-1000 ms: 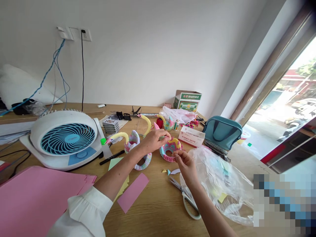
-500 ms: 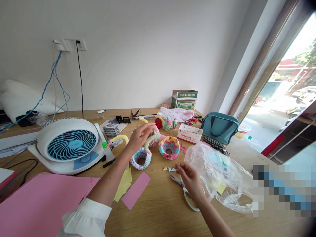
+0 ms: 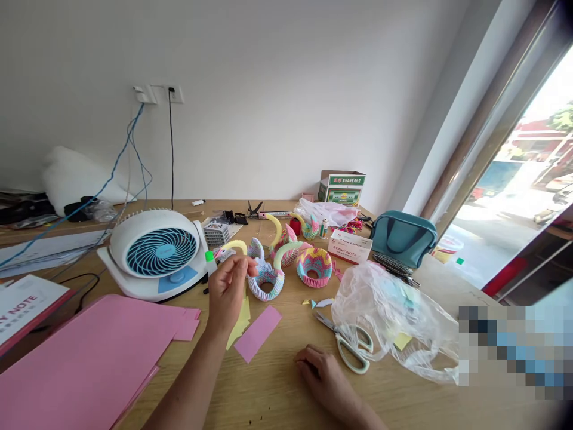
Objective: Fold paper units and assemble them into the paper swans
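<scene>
My left hand is raised above the table, its fingertips pinched together in front of a curved yellow swan neck. No held item shows between them. A glue stick with a green cap stands just beyond it. Paper-folded swan models stand to its right, including a ring-shaped base with a long neck and a striped bowl-shaped ring. My right hand rests on the wood, fingers loosely curled and empty, just left of pale-handled scissors.
Pink paper sheets cover the front left, with a pink strip and yellow paper nearby. A white fan stands left. A plastic bag, sticky note box and teal bag lie right.
My left hand has moved left, closer to the fan. My right hand has moved nearer me, and its small paper scrap no longer shows. The view has shifted slightly.
</scene>
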### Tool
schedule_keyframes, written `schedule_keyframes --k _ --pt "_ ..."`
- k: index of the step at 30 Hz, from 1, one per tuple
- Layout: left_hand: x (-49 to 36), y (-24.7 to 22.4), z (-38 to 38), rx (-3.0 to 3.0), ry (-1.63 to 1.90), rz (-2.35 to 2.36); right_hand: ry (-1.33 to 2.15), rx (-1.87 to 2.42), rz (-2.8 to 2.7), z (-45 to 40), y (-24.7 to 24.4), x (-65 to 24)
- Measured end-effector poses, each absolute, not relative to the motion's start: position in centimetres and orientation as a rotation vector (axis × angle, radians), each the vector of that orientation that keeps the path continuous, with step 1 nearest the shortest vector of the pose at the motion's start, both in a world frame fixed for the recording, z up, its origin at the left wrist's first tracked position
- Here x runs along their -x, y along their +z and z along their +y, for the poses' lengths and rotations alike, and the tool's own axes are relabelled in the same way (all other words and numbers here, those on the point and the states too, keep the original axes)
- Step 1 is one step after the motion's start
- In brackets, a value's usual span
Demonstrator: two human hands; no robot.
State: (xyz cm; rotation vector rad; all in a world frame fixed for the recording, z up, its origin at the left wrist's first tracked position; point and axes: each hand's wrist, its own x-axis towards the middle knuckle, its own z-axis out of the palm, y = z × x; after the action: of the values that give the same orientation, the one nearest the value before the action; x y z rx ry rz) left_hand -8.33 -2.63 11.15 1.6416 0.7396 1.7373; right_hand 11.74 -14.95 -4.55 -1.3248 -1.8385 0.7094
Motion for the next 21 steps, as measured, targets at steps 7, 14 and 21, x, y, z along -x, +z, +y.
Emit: schedule_keyframes --k 7,14,21 --pt "9.5 11.8 -5.1 -1.624 1.779 0.513 0.728 1.356 -1.734 -14.7 -4.7 -11.8" --pt "9.1 11.6 -3.8 -1.386 1.654 0.515 0.784 1.395 -1.655 -14.4 -5.5 -12.1" --pt "6.9 10.2 -2.7 -1.085 1.344 0.512 0.828 1.403 -1.634 -14.1 -5.4 -12.1"
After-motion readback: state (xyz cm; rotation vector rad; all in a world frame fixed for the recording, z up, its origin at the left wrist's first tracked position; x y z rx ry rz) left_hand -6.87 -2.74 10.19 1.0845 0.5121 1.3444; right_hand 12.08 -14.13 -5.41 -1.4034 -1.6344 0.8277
